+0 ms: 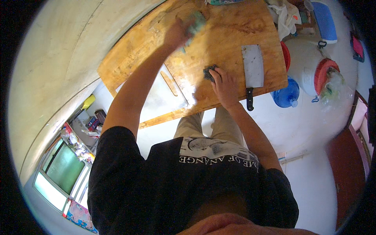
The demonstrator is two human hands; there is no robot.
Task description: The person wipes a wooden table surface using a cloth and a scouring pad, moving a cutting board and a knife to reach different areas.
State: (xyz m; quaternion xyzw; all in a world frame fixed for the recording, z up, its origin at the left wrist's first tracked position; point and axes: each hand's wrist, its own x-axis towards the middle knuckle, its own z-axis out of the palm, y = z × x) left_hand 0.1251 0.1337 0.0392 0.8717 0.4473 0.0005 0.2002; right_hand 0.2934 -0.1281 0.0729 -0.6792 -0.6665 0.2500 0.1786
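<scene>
My left hand (182, 32) reaches to the far part of the wooden table and holds a light green cloth (197, 23); both are blurred. My right hand (226, 86) rests nearer to me, its fingertips on a dark scouring pad (209, 73) against the tabletop. To the right of that hand lies a cleaver (253, 67) with a broad, spotted blade. Its black handle (249, 100) sticks out past the near table edge. A white cutting board (152, 97) with a slot-shaped handle hole lies flat at the near left, partly hidden by my left forearm.
The wooden table (235, 32) meets a pale wall (58, 58) at its far left. Right of it, on the floor, stand a blue water jug (286, 92) and a large whitish container (307, 73) with a red rim. A white plastic bag (286, 20) hangs at the far right corner.
</scene>
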